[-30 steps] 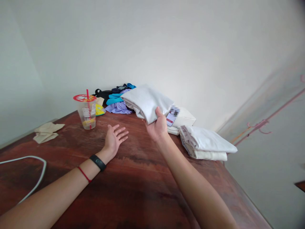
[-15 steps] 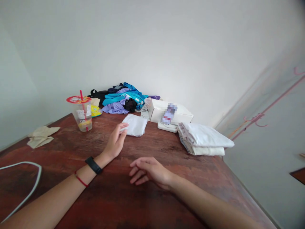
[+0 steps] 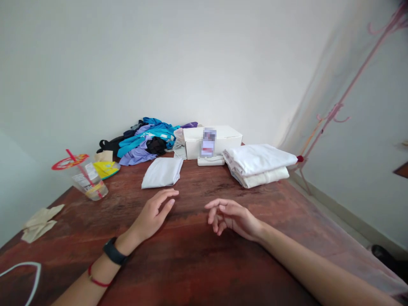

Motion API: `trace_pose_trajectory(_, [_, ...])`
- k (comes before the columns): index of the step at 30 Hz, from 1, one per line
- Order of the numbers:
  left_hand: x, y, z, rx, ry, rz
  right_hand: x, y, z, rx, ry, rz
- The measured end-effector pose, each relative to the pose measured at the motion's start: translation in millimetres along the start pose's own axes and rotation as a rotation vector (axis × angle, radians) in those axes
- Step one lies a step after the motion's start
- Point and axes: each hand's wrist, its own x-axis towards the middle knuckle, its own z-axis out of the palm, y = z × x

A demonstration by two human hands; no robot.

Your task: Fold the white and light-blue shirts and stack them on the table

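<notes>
My left hand (image 3: pixel 152 214) rests flat on the dark wooden table (image 3: pixel 191 263), fingers spread, holding nothing; a black band and a red string are on its wrist. My right hand (image 3: pixel 234 217) hovers just above the table with its fingers loosely curled and empty. A small folded white cloth (image 3: pixel 162 172) lies a short way beyond my left hand, touching neither hand. Further right sits a stack of folded white cloths (image 3: pixel 259 163).
A heap of blue, purple and black clothes (image 3: pixel 146 140) lies at the back by the wall, beside a white box (image 3: pixel 212 140). A plastic cup with a red lid and straw (image 3: pixel 81 178) stands left. Beige cloth (image 3: pixel 40 221) and a white cable (image 3: pixel 19 272) lie near the left edge.
My right hand set the folded white cloth down on the table and drew back empty. My left hand touched the cloth, then pulled away. The view swung to the right.
</notes>
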Motion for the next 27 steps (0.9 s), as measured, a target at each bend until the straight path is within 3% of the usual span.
trace_pose_trajectory(6, [0, 5, 7.7, 0.070, -0.129, -0.008, -3, 0, 2, -0.055, -0.100, 0.035])
trace_pose_trajectory(12, [3, -3, 11.6, 0.017, -0.085, -0.096, -3, -2, 2, -0.062, -0.124, 0.015])
trace_pose_trajectory(17, [3, 11, 15.5, 0.068, -0.097, -0.050, -1, 0, -4, -0.035, -0.100, 0.001])
trace_pose_trajectory(20, [10, 40, 19.8, 0.025, -0.118, -0.076, 0, 2, -6, -0.021, -0.094, 0.007])
trace_pose_trajectory(23, [15, 90, 23.9, -0.078, -0.187, -0.093, -1, 2, -6, -0.008, -0.102, 0.012])
trace_pose_trajectory(27, [-2, 159, 14.9, -0.475, -0.368, -0.095, -2, 0, -7, 0.018, -0.092, 0.012])
